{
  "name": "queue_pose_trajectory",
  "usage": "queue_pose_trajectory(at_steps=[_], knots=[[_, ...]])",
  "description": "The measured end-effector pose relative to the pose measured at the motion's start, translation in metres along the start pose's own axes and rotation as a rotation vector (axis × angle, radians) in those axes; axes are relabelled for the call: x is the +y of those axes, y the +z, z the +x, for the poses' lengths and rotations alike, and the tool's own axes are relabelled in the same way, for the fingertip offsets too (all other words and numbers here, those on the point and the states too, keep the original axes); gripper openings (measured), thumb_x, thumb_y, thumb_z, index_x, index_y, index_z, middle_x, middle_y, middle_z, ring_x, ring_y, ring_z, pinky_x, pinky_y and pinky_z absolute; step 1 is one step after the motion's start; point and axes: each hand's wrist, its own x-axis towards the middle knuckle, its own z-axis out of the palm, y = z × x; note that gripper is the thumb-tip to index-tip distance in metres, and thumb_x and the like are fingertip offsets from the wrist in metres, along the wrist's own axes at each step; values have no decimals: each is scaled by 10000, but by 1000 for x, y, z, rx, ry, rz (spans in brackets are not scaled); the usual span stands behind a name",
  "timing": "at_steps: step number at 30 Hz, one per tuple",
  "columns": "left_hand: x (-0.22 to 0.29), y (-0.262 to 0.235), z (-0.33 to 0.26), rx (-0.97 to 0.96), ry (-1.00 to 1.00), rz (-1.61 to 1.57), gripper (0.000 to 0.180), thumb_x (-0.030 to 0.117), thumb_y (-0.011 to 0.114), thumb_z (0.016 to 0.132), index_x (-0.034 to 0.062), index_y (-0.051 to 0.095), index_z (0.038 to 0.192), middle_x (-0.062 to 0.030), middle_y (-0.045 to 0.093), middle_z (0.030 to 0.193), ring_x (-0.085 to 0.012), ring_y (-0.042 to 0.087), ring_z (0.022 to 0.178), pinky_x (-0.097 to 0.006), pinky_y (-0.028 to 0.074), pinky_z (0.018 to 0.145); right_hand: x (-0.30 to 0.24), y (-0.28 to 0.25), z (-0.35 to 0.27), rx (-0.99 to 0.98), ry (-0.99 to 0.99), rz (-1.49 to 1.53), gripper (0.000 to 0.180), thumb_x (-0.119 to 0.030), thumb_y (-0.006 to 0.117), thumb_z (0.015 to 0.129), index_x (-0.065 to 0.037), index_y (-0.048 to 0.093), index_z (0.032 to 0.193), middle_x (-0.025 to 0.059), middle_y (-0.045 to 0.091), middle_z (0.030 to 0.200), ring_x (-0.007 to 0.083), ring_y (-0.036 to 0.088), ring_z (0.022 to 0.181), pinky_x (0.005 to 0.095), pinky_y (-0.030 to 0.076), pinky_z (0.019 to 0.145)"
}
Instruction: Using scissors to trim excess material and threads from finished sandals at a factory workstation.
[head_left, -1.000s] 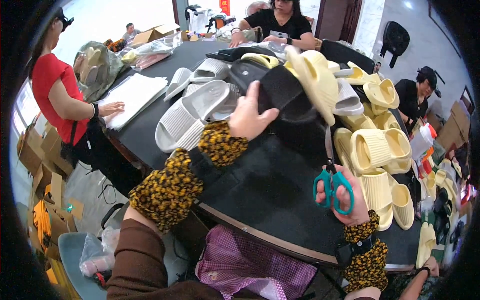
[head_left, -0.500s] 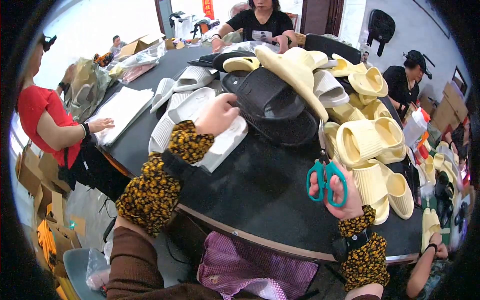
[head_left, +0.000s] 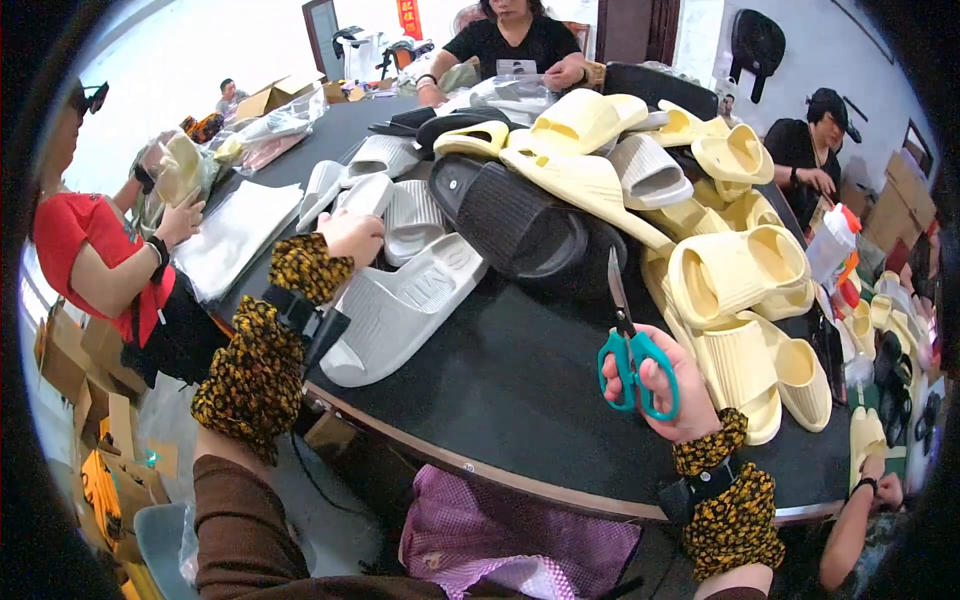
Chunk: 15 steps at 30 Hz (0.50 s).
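Note:
My right hand [head_left: 680,390] holds a pair of scissors [head_left: 628,345] by its teal handles, thumb and fingers in the loops, with the blades pointing away from me. My left hand [head_left: 352,236] is closed at a grey slide slipper [head_left: 366,196], its fingers curled and partly hiding it. Beside that hand, a second grey slipper [head_left: 405,312] lies sole down near the table's front edge. Another grey slipper [head_left: 412,222] sits just behind. A black slipper [head_left: 508,212] rests in the middle, against the pile of cream slippers [head_left: 735,285].
White sheets [head_left: 245,235] lie at the table's left, beside a person in red [head_left: 90,250] handling a slipper. Across the black table [head_left: 480,400] sits a person in black [head_left: 510,50]. A white bottle [head_left: 832,240] stands at the right. A purple checked cloth [head_left: 515,530] hangs below the front edge.
My left hand has moved left with a grey slipper. The other grey slipper now lies uncovered, nearer the front edge. The scissors have shifted slightly left. The person in red has raised a slipper.

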Motion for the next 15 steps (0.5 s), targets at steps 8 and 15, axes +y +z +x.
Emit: queue_pose_trajectory(at_steps=[8, 15], knots=[[-67, -7, 40, 356, -111, -491, 266, 256, 572, 772, 59, 693, 903, -139, 677, 860, -281, 652, 798, -351, 509, 739, -4, 9, 5, 26, 47, -150, 725, -488, 721, 728, -14, 437, 1196, 111, 604, 929, 172, 614, 761, 309, 516, 692], [-177, 33, 70, 472, -382, -191, 241, 239, 591, 676, 84, 703, 822, -154, 666, 859, -317, 632, 861, -380, 493, 805, -3, 11, 4, 25, 147, -174, 746, -511, 705, 733, -8, 428, 1209, 115, 610, 920, 178, 628, 749, 292, 519, 679]])
